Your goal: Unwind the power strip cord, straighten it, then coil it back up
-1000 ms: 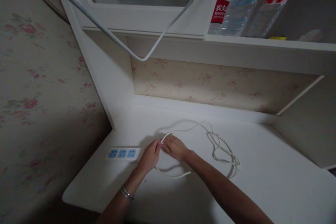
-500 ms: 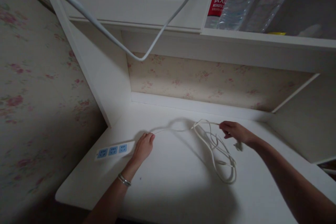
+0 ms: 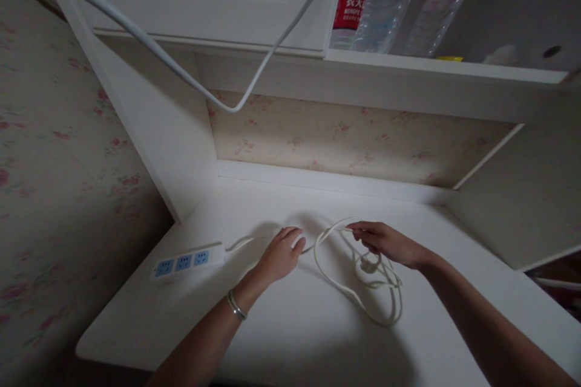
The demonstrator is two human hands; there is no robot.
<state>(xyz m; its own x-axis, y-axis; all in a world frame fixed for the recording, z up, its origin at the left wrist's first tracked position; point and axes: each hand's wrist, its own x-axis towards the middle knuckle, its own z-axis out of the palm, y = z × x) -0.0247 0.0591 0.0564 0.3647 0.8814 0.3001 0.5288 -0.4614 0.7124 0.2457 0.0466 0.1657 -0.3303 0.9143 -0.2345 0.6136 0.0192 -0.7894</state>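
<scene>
A white power strip (image 3: 215, 252) with three blue sockets lies on the left of the desk. Its thin white cord (image 3: 329, 281) runs rightward under my left hand (image 3: 280, 257) into loose loops. That hand hovers low over the cord, thumb and fingers apart; its underside is hidden. My right hand (image 3: 390, 242) pinches the cord at the top of the loops, fingers pressed together. A pale plug (image 3: 370, 265) seems to lie among the loops below the right hand.
A thick white cable (image 3: 181, 75) hangs across the view in front of the cupboard (image 3: 204, 18). Plastic bottles (image 3: 385, 6) stand on the shelf at upper right. The white desk (image 3: 290, 338) meets side panels; flowered wallpaper (image 3: 45, 181) covers the left wall.
My left hand has left the power strip's end and moved right along the cord, its fingers opening. My right hand has shifted left with the cord, and the loops have changed shape.
</scene>
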